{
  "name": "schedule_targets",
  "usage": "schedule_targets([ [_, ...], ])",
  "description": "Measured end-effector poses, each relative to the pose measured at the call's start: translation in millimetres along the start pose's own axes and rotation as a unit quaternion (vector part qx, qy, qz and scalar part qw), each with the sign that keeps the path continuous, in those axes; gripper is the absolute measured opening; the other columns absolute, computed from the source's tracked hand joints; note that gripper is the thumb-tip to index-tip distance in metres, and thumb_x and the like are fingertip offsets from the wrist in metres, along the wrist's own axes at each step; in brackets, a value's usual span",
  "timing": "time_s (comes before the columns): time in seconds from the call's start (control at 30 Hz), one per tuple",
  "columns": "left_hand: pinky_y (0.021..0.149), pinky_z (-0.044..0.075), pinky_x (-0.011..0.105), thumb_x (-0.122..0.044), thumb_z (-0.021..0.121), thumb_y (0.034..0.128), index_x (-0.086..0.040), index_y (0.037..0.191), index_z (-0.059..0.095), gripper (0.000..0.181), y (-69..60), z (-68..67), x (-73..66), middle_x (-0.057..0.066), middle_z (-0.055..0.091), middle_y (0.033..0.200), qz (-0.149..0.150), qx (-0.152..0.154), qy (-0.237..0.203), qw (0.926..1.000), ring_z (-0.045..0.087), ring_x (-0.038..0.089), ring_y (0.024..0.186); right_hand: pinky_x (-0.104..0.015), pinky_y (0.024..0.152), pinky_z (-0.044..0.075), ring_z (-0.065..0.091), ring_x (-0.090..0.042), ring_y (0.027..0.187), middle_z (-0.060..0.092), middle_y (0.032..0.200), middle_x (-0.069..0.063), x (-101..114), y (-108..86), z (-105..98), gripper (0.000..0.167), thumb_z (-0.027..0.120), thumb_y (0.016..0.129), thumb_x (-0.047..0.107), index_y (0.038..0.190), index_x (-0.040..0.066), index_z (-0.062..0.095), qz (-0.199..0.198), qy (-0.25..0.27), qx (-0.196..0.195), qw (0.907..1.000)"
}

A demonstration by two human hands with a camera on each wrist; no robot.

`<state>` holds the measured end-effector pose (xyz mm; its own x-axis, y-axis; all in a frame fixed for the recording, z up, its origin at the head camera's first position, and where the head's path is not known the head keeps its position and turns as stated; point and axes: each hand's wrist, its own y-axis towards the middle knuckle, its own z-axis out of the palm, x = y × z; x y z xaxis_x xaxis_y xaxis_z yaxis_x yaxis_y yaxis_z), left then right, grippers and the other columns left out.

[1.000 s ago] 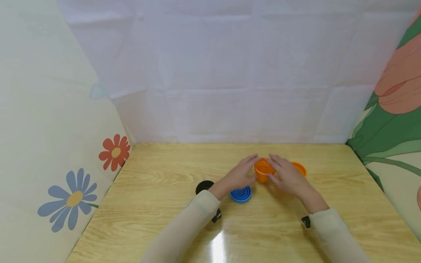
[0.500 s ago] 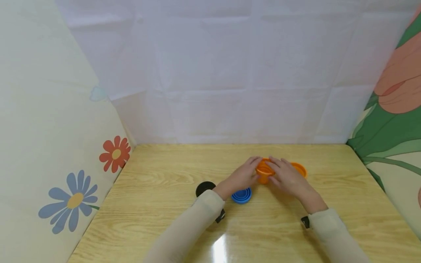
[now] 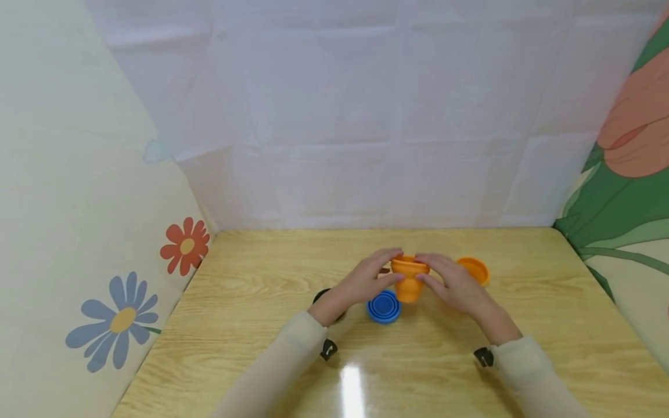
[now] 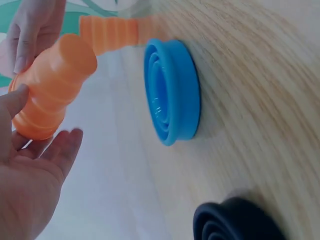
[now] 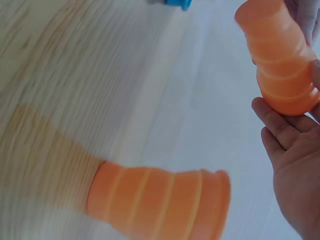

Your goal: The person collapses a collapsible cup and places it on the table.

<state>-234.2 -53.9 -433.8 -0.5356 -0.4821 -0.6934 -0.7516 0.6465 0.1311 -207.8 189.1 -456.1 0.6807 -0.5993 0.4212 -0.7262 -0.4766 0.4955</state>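
An orange collapsible cup [image 3: 409, 287], stretched out with ridged walls, is raised off the table and tipped so its side faces me. My left hand [image 3: 366, 278] grips its rim from the left, thumb on the near wall. From the right, my right hand [image 3: 456, 283] holds the same rim. In the left wrist view the cup's base [image 4: 77, 52] points outward past the fingers. Another extended orange cup [image 5: 160, 202] stands on the table beyond my right hand. Below the held cup sits a flattened blue collapsible cup [image 3: 384, 306].
A flattened black collapsible cup [image 4: 235, 222] lies left of the blue one, partly behind my left forearm in the head view. The wooden table [image 3: 251, 325] meets a white cloth [image 3: 324, 116] at its back edge. Flowered cloth [image 3: 115, 319] hangs along the sides.
Both hands have lifted the orange cup, brought it slightly nearer and left, and tilted it so its side wall shows. The blue, black and other orange cups stay where they were.
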Motion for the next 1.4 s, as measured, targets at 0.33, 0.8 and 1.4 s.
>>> schedule_targets([
  [0.33, 0.101, 0.053, 0.032, -0.027, 0.063, 0.1017, -0.01, 0.132, 0.062, 0.035, -25.0, -8.8, -2.0, 0.003, 0.065, 0.128, 0.025, -0.027, -0.086, 0.9956, 0.062, 0.02, 0.119, -0.051, 0.09, 0.057, 0.068, -0.018, 0.102, 0.072, 0.115, -0.003, 22.9, 2.0, 0.0, 0.024, 0.061, 0.103, 0.021, 0.123, 0.009, 0.066, 0.038, 0.113, 0.032, 0.9923],
  [0.8, 0.102, 0.052, 0.03, -0.016, 0.066, 0.0999, -0.007, 0.129, 0.063, 0.031, -55.8, -11.5, -3.0, 0.009, 0.065, 0.127, -0.014, -0.045, -0.174, 0.9836, 0.063, 0.024, 0.118, -0.037, 0.098, 0.056, 0.064, -0.017, 0.114, 0.066, 0.127, -0.007, 30.1, -4.0, 21.4, 0.036, 0.065, 0.097, 0.003, 0.133, 0.007, 0.061, -0.012, 0.24, 0.017, 0.9705],
  [1.4, 0.092, 0.057, 0.032, -0.02, 0.071, 0.0964, -0.006, 0.119, 0.07, 0.026, -71.8, -7.5, 0.4, 0.007, 0.073, 0.112, -0.053, -0.052, -0.111, 0.991, 0.069, 0.019, 0.101, -0.034, 0.084, 0.058, 0.066, -0.01, 0.093, 0.073, 0.113, -0.004, 34.5, -8.8, 37.3, 0.027, 0.065, 0.098, 0.003, 0.124, 0.008, 0.067, 0.003, 0.237, 0.037, 0.9708],
])
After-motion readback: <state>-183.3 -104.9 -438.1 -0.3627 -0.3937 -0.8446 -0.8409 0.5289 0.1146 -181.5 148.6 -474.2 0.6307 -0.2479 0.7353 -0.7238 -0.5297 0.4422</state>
